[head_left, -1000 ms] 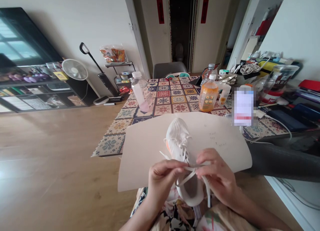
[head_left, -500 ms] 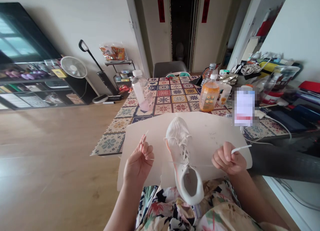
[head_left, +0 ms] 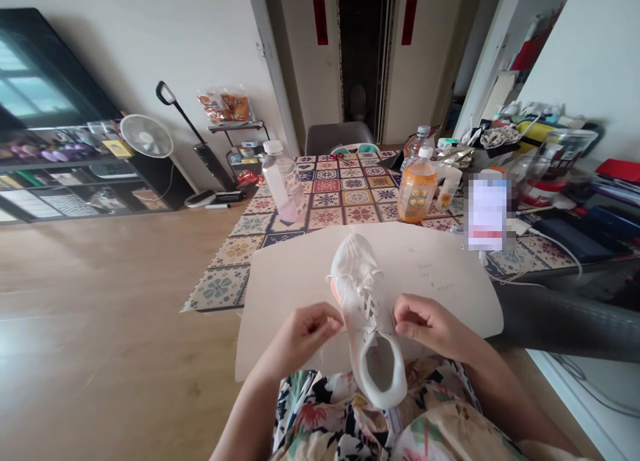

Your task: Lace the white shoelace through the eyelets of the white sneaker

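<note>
A white sneaker (head_left: 367,314) with orange trim lies toe-away on a sheet of beige paper (head_left: 300,281), its heel over my lap. My left hand (head_left: 310,328) is closed just left of the shoe's lacing, pinching a white lace end. My right hand (head_left: 425,321) is closed just right of the lacing, fingers curled on the other lace end. Both hands are close against the shoe's sides near the top eyelets. The lace ends themselves are mostly hidden inside my fingers.
The paper overhangs a table with a patterned cloth (head_left: 345,194). On it stand a clear bottle (head_left: 284,181), an orange drink bottle (head_left: 417,188), a blurred phone (head_left: 487,211) and clutter at right. A shelf (head_left: 75,174), fan (head_left: 147,136) and wooden floor lie left.
Half a second ago my hands were spread wide apart, pulling the lace ends outward. They have now come back in beside the shoe's lacing.
</note>
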{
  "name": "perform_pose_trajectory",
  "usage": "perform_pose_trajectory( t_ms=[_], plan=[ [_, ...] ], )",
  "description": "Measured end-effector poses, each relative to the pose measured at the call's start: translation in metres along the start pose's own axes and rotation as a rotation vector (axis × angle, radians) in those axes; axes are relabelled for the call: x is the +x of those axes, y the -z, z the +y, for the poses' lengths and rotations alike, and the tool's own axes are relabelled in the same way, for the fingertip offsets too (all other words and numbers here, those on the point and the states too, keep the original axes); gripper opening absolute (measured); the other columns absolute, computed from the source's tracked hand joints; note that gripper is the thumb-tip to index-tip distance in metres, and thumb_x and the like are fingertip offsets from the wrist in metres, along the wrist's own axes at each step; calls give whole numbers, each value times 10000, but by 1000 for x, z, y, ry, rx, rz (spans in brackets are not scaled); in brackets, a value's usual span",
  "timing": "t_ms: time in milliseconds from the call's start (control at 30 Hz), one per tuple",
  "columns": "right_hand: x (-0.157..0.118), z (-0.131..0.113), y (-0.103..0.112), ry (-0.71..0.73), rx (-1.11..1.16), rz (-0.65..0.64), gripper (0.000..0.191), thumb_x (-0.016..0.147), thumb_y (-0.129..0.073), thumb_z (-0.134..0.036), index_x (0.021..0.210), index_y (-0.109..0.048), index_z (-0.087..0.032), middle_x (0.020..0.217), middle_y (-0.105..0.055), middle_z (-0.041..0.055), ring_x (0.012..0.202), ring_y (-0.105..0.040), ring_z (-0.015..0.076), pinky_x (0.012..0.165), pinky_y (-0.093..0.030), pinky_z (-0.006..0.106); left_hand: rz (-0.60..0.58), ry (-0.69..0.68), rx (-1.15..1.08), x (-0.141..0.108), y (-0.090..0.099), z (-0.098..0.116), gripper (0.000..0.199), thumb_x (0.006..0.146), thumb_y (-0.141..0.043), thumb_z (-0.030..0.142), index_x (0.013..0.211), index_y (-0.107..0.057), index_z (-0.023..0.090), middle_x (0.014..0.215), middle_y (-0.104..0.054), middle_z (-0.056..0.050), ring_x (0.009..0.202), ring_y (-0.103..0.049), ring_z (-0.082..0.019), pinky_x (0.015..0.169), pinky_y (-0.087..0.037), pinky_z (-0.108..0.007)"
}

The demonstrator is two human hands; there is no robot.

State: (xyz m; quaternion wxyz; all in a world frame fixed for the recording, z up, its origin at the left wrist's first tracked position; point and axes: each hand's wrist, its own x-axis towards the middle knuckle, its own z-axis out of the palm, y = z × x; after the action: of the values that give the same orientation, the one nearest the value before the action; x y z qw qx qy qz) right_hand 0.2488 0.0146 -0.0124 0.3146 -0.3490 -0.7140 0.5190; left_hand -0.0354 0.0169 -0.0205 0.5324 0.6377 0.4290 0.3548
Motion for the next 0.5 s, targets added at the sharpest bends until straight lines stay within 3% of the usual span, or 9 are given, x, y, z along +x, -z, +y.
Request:
perform_pose_trajectory(
  t_ms=[100, 233, 367, 500],
  plan=[
    [-1, 0, -1, -116, -126, -36, 263, 924, -653, -449, 892, -595, -194, 693, -492, -53, 614, -404, 114, 579, -308, 227, -15, -4, 243, 0, -6, 4, 174, 792, -723, 316, 715, -731, 160, 522, -391, 70, 498, -306, -89, 475, -222, -210],
    [-2, 4, 7, -105, -145, -74, 279, 895, -688, -436, 811, -629, -177, 688, -547, -41, 634, -448, 122, 591, -333, 229, -89, -131, 297, 2, -2, 7, 186, 817, -714, 300, 679, -738, 178, 659, -557, 4, 586, -472, -121, 531, -354, -215],
    [-2, 7, 14, 101, 84, -127, 295, 853, -746, -443, 741, -671, -181, 723, -564, -28, 651, -474, 126, 622, -372, 243, -199, -307, 154, -1, 9, 12, 303, 836, -727, 444, 683, -741, 184, 857, -645, -72, 744, -601, -168, 682, -478, -263],
    [4, 6, 4, 291, 379, -125, 188, 863, -754, -407, 799, -748, -231, 967, -656, 18, 858, -603, 167, 804, -443, 298, -164, -471, -46, -3, -1, 15, 269, 863, -710, 439, 735, -734, 204, 1087, -707, -116, 1079, -635, -260, 969, -468, -395]
  ],
)
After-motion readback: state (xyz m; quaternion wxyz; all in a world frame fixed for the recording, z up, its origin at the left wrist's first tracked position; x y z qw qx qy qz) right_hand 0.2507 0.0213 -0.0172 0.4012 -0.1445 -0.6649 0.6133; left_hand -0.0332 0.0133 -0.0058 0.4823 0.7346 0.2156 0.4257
